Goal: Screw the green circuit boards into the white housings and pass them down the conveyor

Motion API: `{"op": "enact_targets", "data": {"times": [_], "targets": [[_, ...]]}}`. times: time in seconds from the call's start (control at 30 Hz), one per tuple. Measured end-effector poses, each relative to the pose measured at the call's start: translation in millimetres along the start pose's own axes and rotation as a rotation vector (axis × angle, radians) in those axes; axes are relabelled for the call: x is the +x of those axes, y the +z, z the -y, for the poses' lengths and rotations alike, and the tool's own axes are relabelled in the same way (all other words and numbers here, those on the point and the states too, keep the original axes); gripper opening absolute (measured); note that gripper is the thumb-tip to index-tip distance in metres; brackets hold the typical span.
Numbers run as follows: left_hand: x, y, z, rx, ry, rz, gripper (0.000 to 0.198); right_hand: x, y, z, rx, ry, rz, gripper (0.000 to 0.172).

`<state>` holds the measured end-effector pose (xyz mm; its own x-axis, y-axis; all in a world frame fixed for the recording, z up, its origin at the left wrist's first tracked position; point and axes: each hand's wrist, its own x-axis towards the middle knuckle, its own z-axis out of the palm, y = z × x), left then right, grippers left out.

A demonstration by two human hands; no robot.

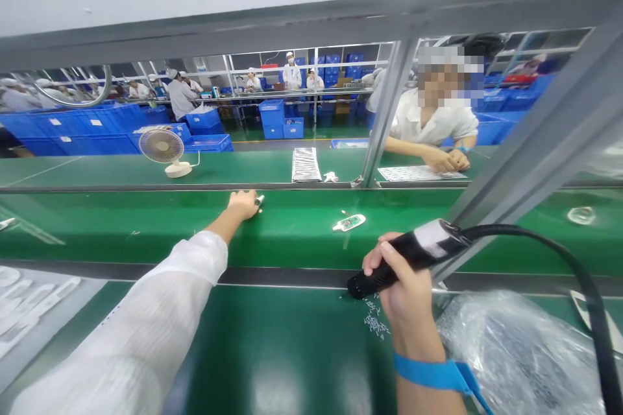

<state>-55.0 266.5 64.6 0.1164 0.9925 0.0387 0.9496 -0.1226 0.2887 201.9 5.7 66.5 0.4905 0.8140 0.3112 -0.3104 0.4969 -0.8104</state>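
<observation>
My right hand [403,272] is wrapped round a black electric screwdriver [409,256]. A thick black cable leaves its upper end. The tip points down and left, just above a loose pile of small screws [374,323] on the green worktop. My left hand [244,204] reaches out to the far side of the green conveyor belt [292,240]. Its fingers are closed at a small white part [261,200], most of which they hide. Between the two hands, apart from both, a white housing half with a green circuit board [349,223] lies on the belt.
A clear plastic bag [516,350] lies at right. White parts [34,311] rest on a sheet at left. A metal post [530,142] slants across the right side. Beyond the belt are a small fan [163,146], a striped sheet [305,164] and a co-worker [433,117].
</observation>
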Motion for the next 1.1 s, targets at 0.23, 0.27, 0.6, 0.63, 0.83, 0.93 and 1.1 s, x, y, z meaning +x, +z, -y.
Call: {"op": "enact_targets", "data": {"times": [0.23,0.27,0.6,0.63,0.83,0.93,1.1], "targets": [[-100,39.9,-54,-0.404,0.111,0.017,0.054,0,0,10,-0.003,-0.014,0.024,0.017],[-126,51.5,-59,-0.460,0.115,0.034,0.051,0,0,12,-0.003,-0.017,0.029,0.016],[-239,75.5,-64,-0.777,0.130,0.088,0.031,-3,7,23,0.011,-0.033,0.159,0.010],[-238,74.2,-63,-0.696,0.175,0.077,0.028,-3,8,22,0.005,-0.030,0.178,0.009],[-241,75.7,-63,-0.306,0.424,-0.009,0.022,-9,16,18,-0.060,0.041,0.305,0.013],[-242,75.6,-63,-0.339,0.507,0.027,0.021,-12,20,15,-0.065,0.023,0.328,0.014],[-242,76.4,-63,-0.370,0.557,0.096,0.017,-14,26,7,-0.103,0.015,0.322,0.012]]}}
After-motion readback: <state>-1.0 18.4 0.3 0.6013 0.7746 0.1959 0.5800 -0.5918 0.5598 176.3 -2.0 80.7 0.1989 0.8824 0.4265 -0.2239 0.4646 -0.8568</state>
